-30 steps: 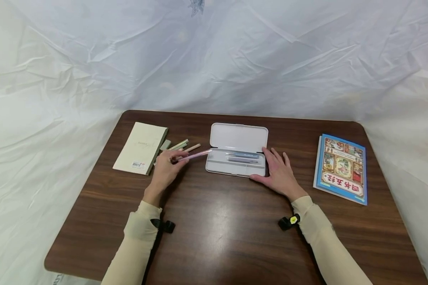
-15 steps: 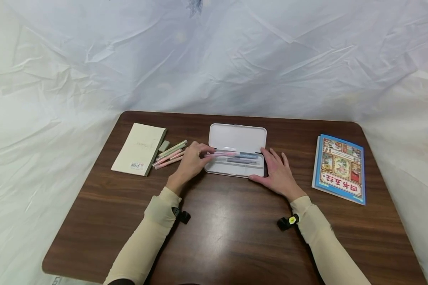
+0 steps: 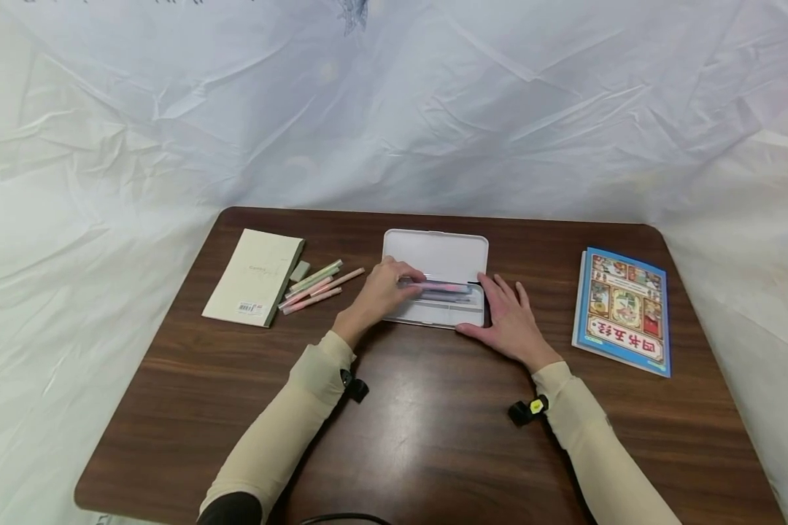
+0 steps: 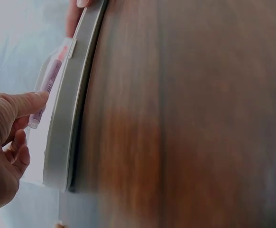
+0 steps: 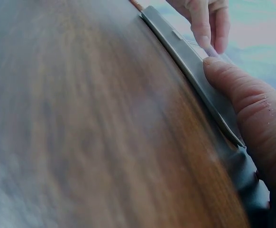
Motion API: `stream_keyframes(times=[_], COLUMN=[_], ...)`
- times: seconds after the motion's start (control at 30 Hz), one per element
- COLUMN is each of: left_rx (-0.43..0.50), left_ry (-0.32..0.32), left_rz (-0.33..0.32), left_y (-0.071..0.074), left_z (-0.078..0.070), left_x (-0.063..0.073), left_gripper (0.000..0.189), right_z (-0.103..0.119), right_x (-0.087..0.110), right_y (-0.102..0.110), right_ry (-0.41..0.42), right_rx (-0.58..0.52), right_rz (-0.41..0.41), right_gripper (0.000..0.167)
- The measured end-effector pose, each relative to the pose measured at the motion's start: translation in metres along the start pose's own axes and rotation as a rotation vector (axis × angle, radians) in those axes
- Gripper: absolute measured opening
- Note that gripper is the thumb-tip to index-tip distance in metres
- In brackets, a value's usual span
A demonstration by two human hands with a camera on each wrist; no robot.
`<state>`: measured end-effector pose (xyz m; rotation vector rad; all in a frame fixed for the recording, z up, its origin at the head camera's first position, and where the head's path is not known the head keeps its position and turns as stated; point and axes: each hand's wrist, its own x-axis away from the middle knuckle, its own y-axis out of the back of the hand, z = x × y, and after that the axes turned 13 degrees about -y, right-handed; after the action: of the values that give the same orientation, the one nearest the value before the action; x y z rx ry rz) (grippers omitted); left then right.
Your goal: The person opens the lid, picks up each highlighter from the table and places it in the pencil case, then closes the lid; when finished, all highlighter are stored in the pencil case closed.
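Observation:
A white pencil case (image 3: 436, 251) lies with its lid folded back at the middle of the table. My left hand (image 3: 382, 290) reaches over its left end and pinches a purple-and-pink pen (image 4: 51, 80) between thumb and fingers. In the head view that pen overlaps the case's long compartment, where other pens (image 3: 443, 297) with bluish and clear barrels lie. My right hand (image 3: 514, 322) rests against the case's right end, fingers straight and thumb (image 5: 233, 83) at the front rim. The case's left end is hidden partly behind my left hand.
Several green and pink pens (image 3: 311, 288) lie loose left of the case. Beside them are a greenish eraser (image 3: 300, 271) and a cream notebook (image 3: 252, 277). A blue-covered book (image 3: 624, 310) lies at the right of the brown table (image 3: 394, 437).
My left hand has carried the pen rightward from beside the loose pens to over the case's compartment. My right hand has stayed at the case's right end.

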<state>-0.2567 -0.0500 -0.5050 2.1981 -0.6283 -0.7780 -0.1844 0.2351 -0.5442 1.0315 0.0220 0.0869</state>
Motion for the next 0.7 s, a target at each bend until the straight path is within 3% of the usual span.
stream_keyframes(times=[0.2, 0.7], left_rx=[-0.013, -0.028], left_ry=[0.01, 0.018], left_rz=[0.035, 0.055], left_y=[-0.003, -0.012], left_z=[-0.003, -0.002], left_x=[-0.004, -0.008], left_gripper=[0.018, 0.018], right_z=[-0.001, -0.002], right_x=[0.0, -0.001], right_y=[-0.002, -0.002], right_ry=[0.003, 0.002], right_rx=[0.003, 0.001], right_rz=[-0.015, -0.013], right_gripper=[0.112, 0.113])
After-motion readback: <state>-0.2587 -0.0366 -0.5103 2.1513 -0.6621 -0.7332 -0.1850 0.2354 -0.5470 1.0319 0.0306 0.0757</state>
